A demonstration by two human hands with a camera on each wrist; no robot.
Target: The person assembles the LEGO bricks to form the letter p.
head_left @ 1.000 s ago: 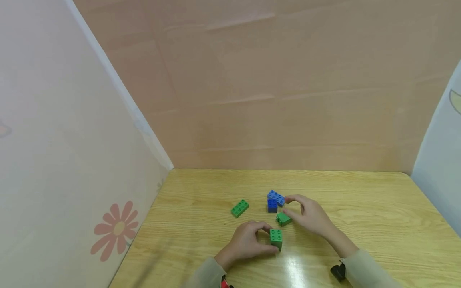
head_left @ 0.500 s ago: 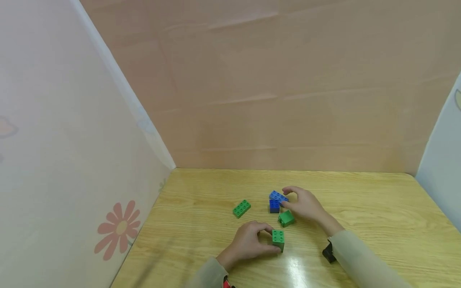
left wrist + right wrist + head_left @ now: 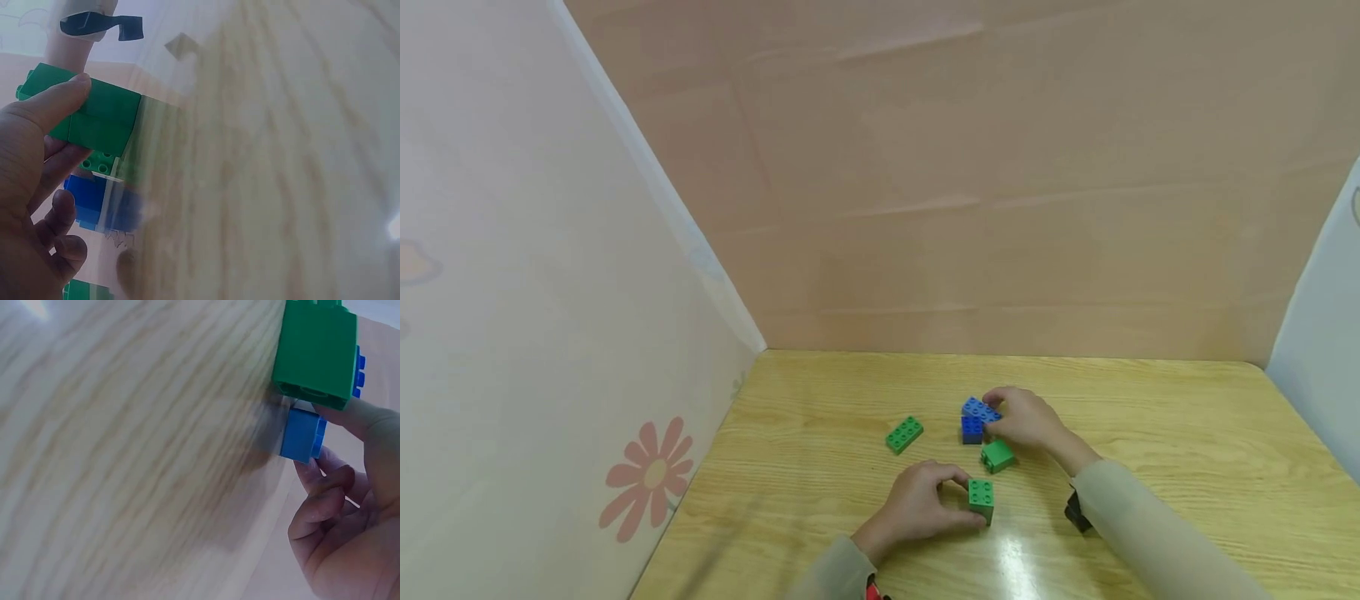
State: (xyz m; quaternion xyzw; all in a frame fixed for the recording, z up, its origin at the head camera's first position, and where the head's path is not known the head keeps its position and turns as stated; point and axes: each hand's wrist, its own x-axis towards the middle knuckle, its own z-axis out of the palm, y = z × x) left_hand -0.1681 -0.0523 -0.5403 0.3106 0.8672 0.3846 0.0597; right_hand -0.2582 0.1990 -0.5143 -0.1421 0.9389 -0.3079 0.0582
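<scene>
While the left hand (image 3: 921, 504) pinches the tall green block (image 3: 981, 500) between thumb and fingers, the right hand (image 3: 1026, 417) pinches the right end of the light blue eight-stud brick (image 3: 981, 410). This brick is on the wooden table (image 3: 820, 400), behind the small dark blue brick (image 3: 972, 431); I can't tell if the two touch. Its studs point up. Its long side runs on a slant, from far left to near right. The tall green block stands up straight, studs on top, and its long way goes up and down. Near the right hand, the tipped green brick (image 3: 997, 456) lies on its side, studs pointing left.

To do this well, it seems best to squeeze both long sides evenly and lift straight up, so the dark blue brick doesn't get bumped.
</scene>
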